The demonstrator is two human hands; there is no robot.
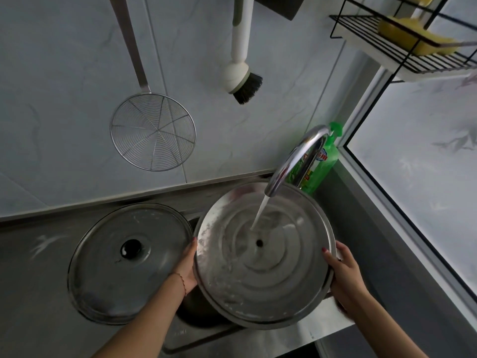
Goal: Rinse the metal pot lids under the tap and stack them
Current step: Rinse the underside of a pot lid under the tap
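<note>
I hold a large metal pot lid (263, 270) underside up over the sink, tilted toward me. My left hand (187, 268) grips its left rim and my right hand (342, 275) grips its right rim. Water runs from the curved chrome tap (296, 158) onto the lid just above its centre hole and spreads over the inner surface. A second metal lid (129, 262) with a black knob lies knob up on the steel counter to the left, its right edge beside my left hand.
The sink (204, 329) lies under the held lid. A green dish soap bottle (322, 161) stands behind the tap. On the tiled wall hang a wire skimmer (153, 131) and a dish brush (242, 73). A wire rack (413, 47) with sponges sits top right, beside a window.
</note>
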